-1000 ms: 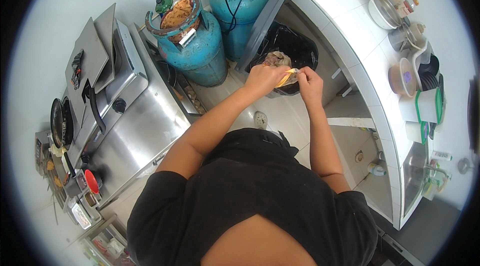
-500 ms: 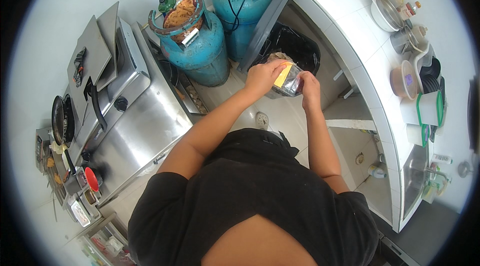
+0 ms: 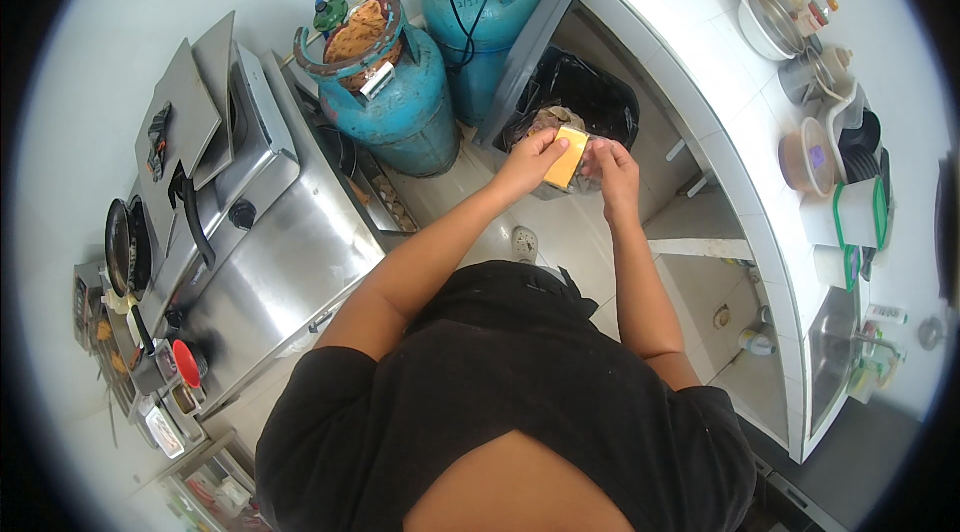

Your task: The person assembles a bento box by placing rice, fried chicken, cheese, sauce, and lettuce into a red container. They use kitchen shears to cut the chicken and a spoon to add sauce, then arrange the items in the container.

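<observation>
A flat yellow rectangle, looking like a cheese slice (image 3: 567, 158), is gripped in my left hand (image 3: 530, 164), thumb on its upper face. Clear plastic wrapper (image 3: 585, 178) shows along its right side and beneath it. My right hand (image 3: 614, 172) is closed, fingertips pinched at the plastic beside the slice's right edge; the fingers partly hide what they hold. Both hands are over the near rim of a dark bin (image 3: 628, 100) lined with a black bag. Crumpled brownish, see-through material (image 3: 556, 118) lies in the bin, just beyond my left hand.
The bin's grey lid (image 3: 530, 57) stands raised on its left. Two blue gas cylinders (image 3: 405, 112) stand beyond. A steel cooking unit (image 3: 290, 252) is at left. A white tiled counter (image 3: 720, 62) curves along the right, holding bowls and containers (image 3: 808, 160).
The yellow slice now shows more fully and faces up in my left hand. The clear plastic that lay over its right part has shifted aside, and my right hand has moved slightly closer.
</observation>
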Action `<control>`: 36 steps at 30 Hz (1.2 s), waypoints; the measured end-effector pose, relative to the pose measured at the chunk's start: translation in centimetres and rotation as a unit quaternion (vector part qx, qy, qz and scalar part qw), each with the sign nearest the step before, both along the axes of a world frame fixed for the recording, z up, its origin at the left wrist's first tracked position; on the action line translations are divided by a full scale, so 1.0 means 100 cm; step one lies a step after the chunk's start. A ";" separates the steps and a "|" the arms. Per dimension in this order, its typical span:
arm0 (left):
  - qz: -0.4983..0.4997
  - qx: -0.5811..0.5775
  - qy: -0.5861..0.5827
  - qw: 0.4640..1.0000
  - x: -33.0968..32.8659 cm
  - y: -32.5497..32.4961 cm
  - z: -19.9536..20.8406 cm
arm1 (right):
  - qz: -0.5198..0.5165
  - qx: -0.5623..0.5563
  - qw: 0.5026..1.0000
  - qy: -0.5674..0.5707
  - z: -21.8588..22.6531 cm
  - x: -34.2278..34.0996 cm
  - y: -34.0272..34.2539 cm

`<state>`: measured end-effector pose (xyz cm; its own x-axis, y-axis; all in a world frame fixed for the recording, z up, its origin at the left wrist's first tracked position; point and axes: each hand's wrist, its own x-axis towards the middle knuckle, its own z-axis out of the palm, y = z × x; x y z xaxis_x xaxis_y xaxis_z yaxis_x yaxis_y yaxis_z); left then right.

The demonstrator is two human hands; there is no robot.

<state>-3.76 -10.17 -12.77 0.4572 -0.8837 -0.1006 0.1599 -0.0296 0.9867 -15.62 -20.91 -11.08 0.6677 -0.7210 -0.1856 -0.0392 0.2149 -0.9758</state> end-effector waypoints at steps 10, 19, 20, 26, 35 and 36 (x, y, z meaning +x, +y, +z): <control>0.033 0.069 0.124 0.989 -0.009 -0.020 -0.007 | -0.006 0.135 0.990 -0.040 -0.007 -0.007 -0.019; -0.015 0.015 0.092 0.996 -0.028 -0.061 -0.005 | 0.027 0.090 0.995 -0.018 -0.017 -0.009 -0.059; -0.003 0.028 0.120 0.992 -0.027 -0.064 -0.006 | 0.026 0.096 0.995 -0.014 -0.017 -0.009 -0.064; 0.099 0.040 0.273 0.956 -0.012 -0.067 -0.032 | 0.039 0.115 0.993 -0.010 -0.038 -0.010 -0.100; 0.248 0.125 0.239 0.930 0.012 0.042 -0.089 | 0.036 0.099 0.986 0.126 -0.202 0.042 -0.164; 0.269 0.145 0.245 0.920 0.003 0.060 -0.091 | 0.033 0.088 0.984 0.149 -0.223 0.047 -0.170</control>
